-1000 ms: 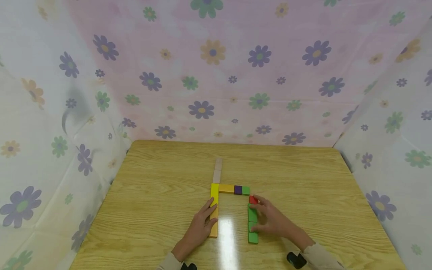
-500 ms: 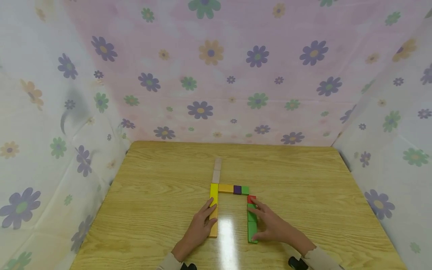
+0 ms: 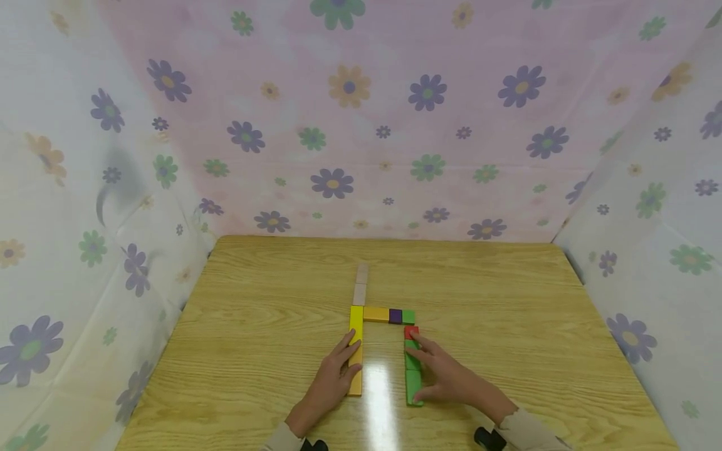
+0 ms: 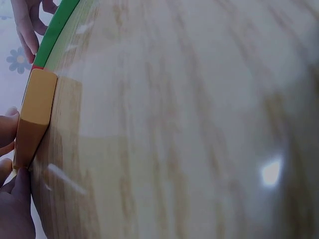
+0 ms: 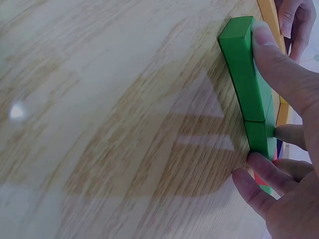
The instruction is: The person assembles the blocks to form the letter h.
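Observation:
My left hand [image 3: 331, 377] rests on a straight row in the head view, a yellow block [image 3: 356, 317] with an orange block [image 3: 355, 386] nearer me. Its fingers lie over the top. My right hand [image 3: 445, 376] touches a second row: a small red block [image 3: 412, 329] at the far end and two green blocks [image 3: 413, 381]. In the right wrist view its thumb lies along the near green block [image 5: 244, 64], while other fingertips touch the row's side. A crosswise row of an orange block [image 3: 376, 314], a purple block [image 3: 395, 316] and a small green block [image 3: 408, 317] runs between them.
Two plain wooden blocks [image 3: 360, 294] continue the left row toward the back. All the blocks lie on a wood-grain table [image 3: 496, 300]. Flower-patterned cloth [image 3: 389, 113] hangs behind it and at both sides.
The right hand has slid the red and green row left, so that it now lies just below the crosswise row's green end. The left hand stays on its row.

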The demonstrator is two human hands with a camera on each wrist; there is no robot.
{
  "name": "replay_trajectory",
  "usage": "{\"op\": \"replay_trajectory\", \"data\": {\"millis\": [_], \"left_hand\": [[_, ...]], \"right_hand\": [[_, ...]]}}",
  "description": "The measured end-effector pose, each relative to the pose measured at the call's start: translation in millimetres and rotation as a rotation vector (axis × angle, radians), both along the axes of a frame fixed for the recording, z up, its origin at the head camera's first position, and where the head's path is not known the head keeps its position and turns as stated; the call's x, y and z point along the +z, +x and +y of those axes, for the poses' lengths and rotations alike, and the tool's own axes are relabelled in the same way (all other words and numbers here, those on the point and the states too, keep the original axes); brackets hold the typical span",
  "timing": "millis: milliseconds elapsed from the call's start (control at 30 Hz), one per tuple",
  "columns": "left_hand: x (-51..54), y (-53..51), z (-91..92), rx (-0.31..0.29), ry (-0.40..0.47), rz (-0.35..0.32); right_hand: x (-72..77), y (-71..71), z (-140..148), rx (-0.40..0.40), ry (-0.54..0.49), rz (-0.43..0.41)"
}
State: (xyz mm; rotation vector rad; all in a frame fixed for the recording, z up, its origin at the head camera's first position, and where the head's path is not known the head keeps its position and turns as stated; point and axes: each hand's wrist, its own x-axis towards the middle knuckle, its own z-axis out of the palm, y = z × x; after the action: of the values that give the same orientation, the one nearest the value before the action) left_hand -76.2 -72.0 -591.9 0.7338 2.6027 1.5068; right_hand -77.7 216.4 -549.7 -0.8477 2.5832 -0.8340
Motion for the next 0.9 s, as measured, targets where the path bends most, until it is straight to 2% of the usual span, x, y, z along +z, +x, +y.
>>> {"op": "replay_trajectory", "data": {"millis": [900], "left_hand": [[3.6,0.5,0.8,-0.003,0.005,0.008]], "right_hand": [[4.0,-3.9,-6.9,-0.010,0.019,-0.010]]}}
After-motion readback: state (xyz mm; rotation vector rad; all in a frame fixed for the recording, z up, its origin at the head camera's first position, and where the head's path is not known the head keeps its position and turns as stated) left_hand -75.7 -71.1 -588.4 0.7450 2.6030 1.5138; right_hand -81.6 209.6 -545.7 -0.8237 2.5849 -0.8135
